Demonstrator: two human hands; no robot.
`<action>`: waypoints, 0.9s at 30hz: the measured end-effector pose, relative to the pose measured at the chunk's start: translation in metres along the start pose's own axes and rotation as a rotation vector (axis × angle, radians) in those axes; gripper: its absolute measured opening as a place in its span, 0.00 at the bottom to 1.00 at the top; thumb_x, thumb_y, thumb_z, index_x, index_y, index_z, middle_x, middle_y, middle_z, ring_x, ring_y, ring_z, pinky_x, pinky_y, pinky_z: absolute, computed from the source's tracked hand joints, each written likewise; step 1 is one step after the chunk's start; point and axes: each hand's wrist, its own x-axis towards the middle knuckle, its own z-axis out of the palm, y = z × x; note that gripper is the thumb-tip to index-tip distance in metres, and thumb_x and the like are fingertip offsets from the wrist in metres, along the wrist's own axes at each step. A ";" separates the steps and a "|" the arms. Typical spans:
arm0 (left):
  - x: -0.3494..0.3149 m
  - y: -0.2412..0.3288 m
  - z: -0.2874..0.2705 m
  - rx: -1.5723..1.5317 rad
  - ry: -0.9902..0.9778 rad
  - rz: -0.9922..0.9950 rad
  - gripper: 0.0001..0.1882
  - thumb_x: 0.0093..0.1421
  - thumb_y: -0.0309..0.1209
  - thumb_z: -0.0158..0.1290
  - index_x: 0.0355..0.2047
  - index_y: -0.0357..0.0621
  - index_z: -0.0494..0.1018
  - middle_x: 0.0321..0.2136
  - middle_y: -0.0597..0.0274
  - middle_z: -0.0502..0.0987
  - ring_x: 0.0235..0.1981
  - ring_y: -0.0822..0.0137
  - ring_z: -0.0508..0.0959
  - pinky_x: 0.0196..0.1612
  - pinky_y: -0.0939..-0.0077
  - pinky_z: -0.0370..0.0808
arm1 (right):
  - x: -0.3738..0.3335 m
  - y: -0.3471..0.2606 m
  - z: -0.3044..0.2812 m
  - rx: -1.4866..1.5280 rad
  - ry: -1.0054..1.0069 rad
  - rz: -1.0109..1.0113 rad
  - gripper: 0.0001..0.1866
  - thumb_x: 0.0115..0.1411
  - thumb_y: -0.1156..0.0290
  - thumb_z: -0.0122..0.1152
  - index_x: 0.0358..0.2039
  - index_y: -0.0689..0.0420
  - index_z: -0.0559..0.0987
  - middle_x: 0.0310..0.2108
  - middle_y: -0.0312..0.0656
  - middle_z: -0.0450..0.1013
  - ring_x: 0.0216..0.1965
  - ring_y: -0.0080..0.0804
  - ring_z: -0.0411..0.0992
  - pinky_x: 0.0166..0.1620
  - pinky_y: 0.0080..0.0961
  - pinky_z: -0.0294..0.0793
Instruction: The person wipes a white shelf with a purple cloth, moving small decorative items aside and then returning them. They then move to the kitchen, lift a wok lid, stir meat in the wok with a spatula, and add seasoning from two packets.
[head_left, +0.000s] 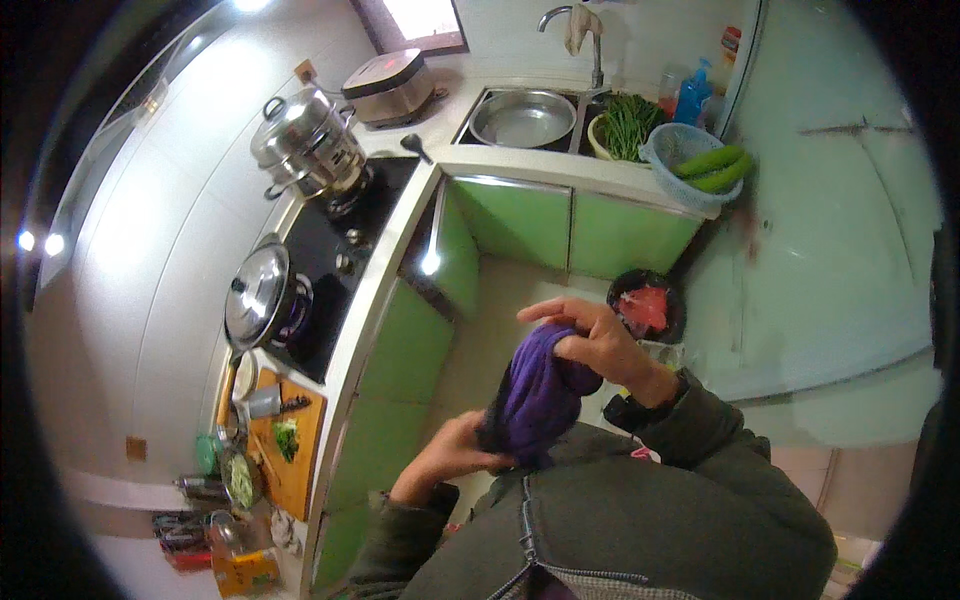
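Note:
In front of my chest I hold a bunched purple cloth [540, 395] with a dark edge on its left side. My right hand [605, 350] is closed on its upper right part, the thumb lying over the folds. Lower down, my left hand [455, 455] grips the dark edge, its fingertips partly hidden by the fabric. The cloth hangs in the air above the floor, close to my dark jacket [600, 520]. Whether it is a towel or a garment I cannot tell.
Green cabinets [515, 225] line the counter. A steamer pot [310, 145] and a lidded wok [260, 295] stand on the black stove [335, 275]. At the left lies a cutting board [305, 440] with a cleaver [265, 403]. A metal basin [522, 120] sits in the sink; a dark bin [650, 310] stands below.

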 end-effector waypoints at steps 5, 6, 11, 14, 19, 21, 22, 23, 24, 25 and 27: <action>0.060 0.046 -0.070 0.143 0.477 0.259 0.15 0.56 0.24 0.68 0.41 0.34 0.76 0.31 0.64 0.77 0.33 0.75 0.77 0.37 0.76 0.76 | 0.058 0.032 -0.081 -0.566 0.087 -0.038 0.26 0.58 0.77 0.56 0.59 0.59 0.78 0.48 0.42 0.77 0.46 0.31 0.77 0.53 0.28 0.75; 0.071 0.057 -0.079 0.185 0.517 0.270 0.14 0.56 0.23 0.67 0.41 0.34 0.75 0.31 0.63 0.77 0.33 0.75 0.76 0.36 0.76 0.76 | 0.063 0.041 -0.087 -0.953 0.020 -0.102 0.26 0.57 0.77 0.57 0.59 0.59 0.78 0.51 0.44 0.76 0.46 0.34 0.77 0.53 0.30 0.76; 0.137 0.111 -0.110 0.289 0.480 0.334 0.18 0.53 0.21 0.66 0.43 0.37 0.73 0.33 0.58 0.80 0.33 0.72 0.79 0.38 0.75 0.77 | 0.088 0.049 -0.089 -0.552 -0.037 -0.061 0.37 0.58 0.67 0.70 0.68 0.55 0.69 0.57 0.52 0.70 0.50 0.43 0.76 0.55 0.36 0.76; 0.178 0.128 -0.118 0.331 0.451 0.379 0.20 0.51 0.21 0.67 0.44 0.38 0.73 0.34 0.56 0.81 0.34 0.67 0.80 0.41 0.72 0.79 | 0.110 0.043 -0.075 -0.356 -0.111 0.109 0.42 0.57 0.62 0.74 0.70 0.56 0.66 0.55 0.54 0.71 0.53 0.46 0.75 0.56 0.37 0.76; 0.228 0.137 -0.152 0.438 0.320 0.480 0.22 0.51 0.19 0.67 0.46 0.40 0.73 0.37 0.55 0.80 0.38 0.63 0.82 0.44 0.71 0.79 | 0.165 0.047 -0.077 -0.492 -0.004 0.078 0.39 0.55 0.62 0.75 0.64 0.58 0.69 0.52 0.54 0.73 0.53 0.51 0.75 0.57 0.40 0.75; 0.247 0.139 -0.172 0.377 0.235 0.503 0.22 0.52 0.17 0.66 0.47 0.41 0.73 0.40 0.56 0.80 0.41 0.63 0.82 0.45 0.71 0.80 | 0.193 0.051 -0.090 -0.652 0.015 0.065 0.34 0.53 0.65 0.74 0.59 0.60 0.72 0.50 0.55 0.75 0.52 0.53 0.75 0.56 0.41 0.75; 0.255 0.140 -0.185 0.350 0.189 0.506 0.23 0.52 0.16 0.65 0.48 0.41 0.73 0.43 0.57 0.79 0.43 0.63 0.82 0.46 0.70 0.80 | 0.208 0.053 -0.096 -0.684 0.003 0.066 0.31 0.52 0.66 0.73 0.56 0.60 0.73 0.48 0.55 0.76 0.52 0.55 0.75 0.55 0.41 0.75; 0.263 0.141 -0.199 0.341 0.113 0.504 0.24 0.53 0.16 0.65 0.50 0.42 0.73 0.47 0.57 0.78 0.46 0.63 0.81 0.47 0.70 0.80 | 0.221 0.056 -0.098 -0.727 0.010 0.076 0.28 0.52 0.68 0.72 0.52 0.60 0.74 0.46 0.55 0.77 0.50 0.56 0.76 0.54 0.41 0.75; 0.272 0.141 -0.214 0.299 0.099 0.557 0.25 0.55 0.16 0.64 0.53 0.42 0.72 0.51 0.57 0.76 0.49 0.63 0.80 0.48 0.70 0.80 | 0.236 0.059 -0.104 -0.773 0.024 0.102 0.25 0.51 0.69 0.71 0.49 0.60 0.75 0.44 0.55 0.78 0.49 0.57 0.76 0.53 0.41 0.76; 0.280 0.140 -0.229 0.263 0.112 0.559 0.26 0.56 0.16 0.63 0.55 0.43 0.72 0.56 0.57 0.74 0.53 0.63 0.79 0.49 0.70 0.80 | 0.250 0.061 -0.111 -0.773 0.027 0.095 0.24 0.50 0.70 0.71 0.48 0.60 0.76 0.42 0.54 0.78 0.46 0.56 0.77 0.50 0.41 0.76; 0.293 0.138 -0.259 0.191 0.165 0.593 0.26 0.58 0.16 0.62 0.56 0.43 0.71 0.58 0.57 0.72 0.54 0.63 0.79 0.49 0.71 0.80 | 0.276 0.061 -0.129 -0.780 0.046 0.088 0.21 0.50 0.72 0.71 0.45 0.59 0.77 0.38 0.50 0.79 0.41 0.50 0.79 0.45 0.39 0.77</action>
